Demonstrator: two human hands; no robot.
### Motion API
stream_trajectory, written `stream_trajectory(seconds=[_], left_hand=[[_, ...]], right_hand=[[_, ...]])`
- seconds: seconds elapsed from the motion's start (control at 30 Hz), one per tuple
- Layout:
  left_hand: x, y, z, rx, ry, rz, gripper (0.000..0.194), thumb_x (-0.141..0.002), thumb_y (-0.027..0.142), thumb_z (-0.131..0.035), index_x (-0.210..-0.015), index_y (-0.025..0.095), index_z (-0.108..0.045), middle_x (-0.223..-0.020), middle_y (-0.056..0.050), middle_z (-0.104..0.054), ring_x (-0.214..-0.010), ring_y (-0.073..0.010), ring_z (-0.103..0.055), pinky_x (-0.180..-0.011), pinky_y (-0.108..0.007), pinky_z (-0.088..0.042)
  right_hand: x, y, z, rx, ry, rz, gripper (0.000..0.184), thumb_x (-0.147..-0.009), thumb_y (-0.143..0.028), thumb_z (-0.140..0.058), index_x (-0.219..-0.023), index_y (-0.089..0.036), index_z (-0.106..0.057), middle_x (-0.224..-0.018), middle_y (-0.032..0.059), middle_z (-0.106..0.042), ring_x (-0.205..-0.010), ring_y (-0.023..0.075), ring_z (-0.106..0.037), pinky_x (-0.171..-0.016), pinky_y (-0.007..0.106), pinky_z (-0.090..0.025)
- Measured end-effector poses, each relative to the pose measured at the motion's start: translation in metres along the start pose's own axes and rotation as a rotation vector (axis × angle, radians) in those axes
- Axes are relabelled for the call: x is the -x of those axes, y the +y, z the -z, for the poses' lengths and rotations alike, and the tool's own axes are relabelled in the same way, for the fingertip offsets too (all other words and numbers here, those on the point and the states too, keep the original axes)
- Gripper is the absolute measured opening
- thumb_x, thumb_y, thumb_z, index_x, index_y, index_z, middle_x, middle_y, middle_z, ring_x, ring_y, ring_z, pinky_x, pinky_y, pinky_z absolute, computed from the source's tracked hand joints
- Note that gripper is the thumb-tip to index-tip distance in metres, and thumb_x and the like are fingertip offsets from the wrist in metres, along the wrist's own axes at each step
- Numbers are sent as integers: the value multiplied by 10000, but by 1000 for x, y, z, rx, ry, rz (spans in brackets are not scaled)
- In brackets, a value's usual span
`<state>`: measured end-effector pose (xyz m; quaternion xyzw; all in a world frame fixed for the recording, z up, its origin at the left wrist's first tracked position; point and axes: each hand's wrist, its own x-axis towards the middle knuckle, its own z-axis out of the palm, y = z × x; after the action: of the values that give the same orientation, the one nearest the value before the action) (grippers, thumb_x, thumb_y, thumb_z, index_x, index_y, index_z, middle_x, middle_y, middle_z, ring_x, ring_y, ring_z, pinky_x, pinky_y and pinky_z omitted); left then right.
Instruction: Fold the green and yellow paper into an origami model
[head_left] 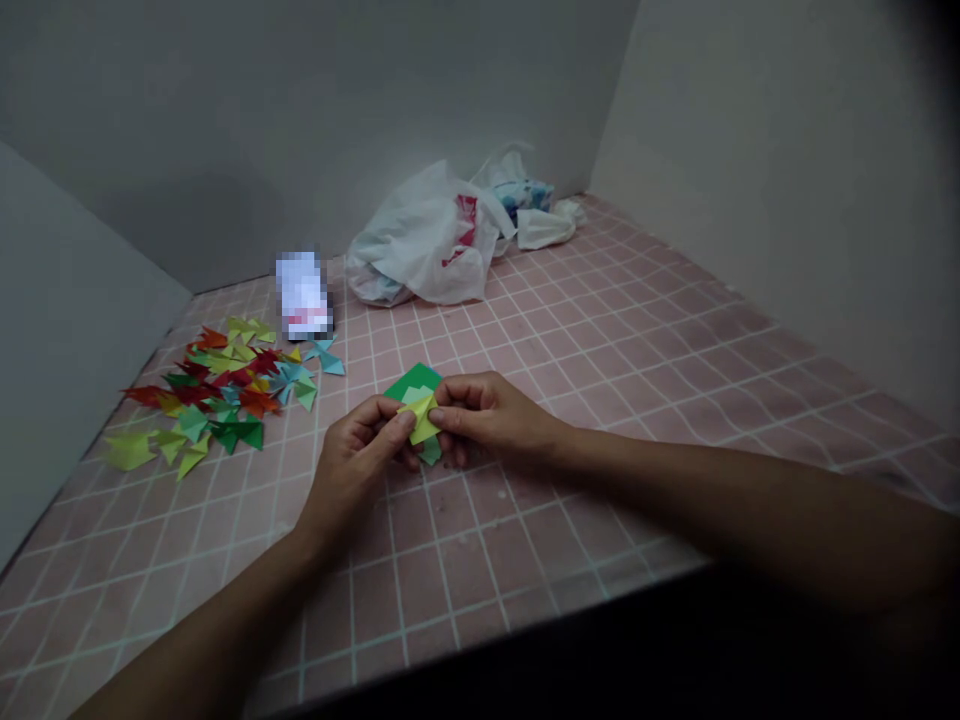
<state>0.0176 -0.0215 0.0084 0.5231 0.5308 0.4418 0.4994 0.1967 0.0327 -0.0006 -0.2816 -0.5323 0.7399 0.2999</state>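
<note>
Between my hands is a small folded piece of yellow origami paper (422,420). My left hand (367,440) pinches its left edge between thumb and fingers, and my right hand (487,415) pinches the right edge. Beneath and behind it lie green paper squares (414,378), dark green and pale green, partly covered by my fingers and the yellow paper. To the left spreads a pile of folded paper cranes (225,375) in red, orange, yellow, green and light blue. Whether the yellow piece touches the sheets below I cannot tell.
A phone (304,295) with a lit, blurred screen stands tilted behind the pile. Crumpled white plastic bags (427,235) lie by the back wall, beside a blue-patterned packet (525,195). A pink checked cloth (600,320) covers the table, with walls on three sides.
</note>
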Motion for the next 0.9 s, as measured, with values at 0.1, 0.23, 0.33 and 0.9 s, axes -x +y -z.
stream_trajectory(seconds=[0.1, 0.23, 0.33, 0.9], left_hand=[[0, -1, 1, 0, -2, -5, 189, -916, 341, -649, -826, 176, -630, -669, 6, -642, -621, -123, -579, -627, -247, -458], [0, -4, 0, 0, 18, 2, 199, -913, 340, -659, -806, 178, -614, -643, 17, -634, -602, -111, -565, -610, -233, -449], [1, -4, -3, -8, 48, -4, 223, -914, 346, -662, -780, 182, -592, -609, 32, -611, -567, -98, -546, -575, -217, -433], [2, 0, -7, -3, -26, 25, 260, -913, 402, -660, -791, 179, -610, -634, 24, -608, -588, -95, -543, -581, -212, -428]], right_hand=[[0, -1, -2, 3, 11, 1, 165, -908, -183, -586, -748, -157, -556, -588, -52, -607, -438, 51, -548, -453, 170, -425], [1, 1, -2, -4, 14, 0, 172, -920, -175, -580, -751, -157, -555, -595, -52, -607, -439, 49, -548, -453, 172, -422], [1, 2, -3, -17, 27, 1, 183, -924, -172, -577, -744, -158, -548, -600, -48, -609, -442, 51, -550, -458, 176, -427], [2, 3, -1, 36, 13, 11, 189, -939, -216, -546, -758, -162, -542, -600, -27, -598, -471, 62, -530, -456, 170, -417]])
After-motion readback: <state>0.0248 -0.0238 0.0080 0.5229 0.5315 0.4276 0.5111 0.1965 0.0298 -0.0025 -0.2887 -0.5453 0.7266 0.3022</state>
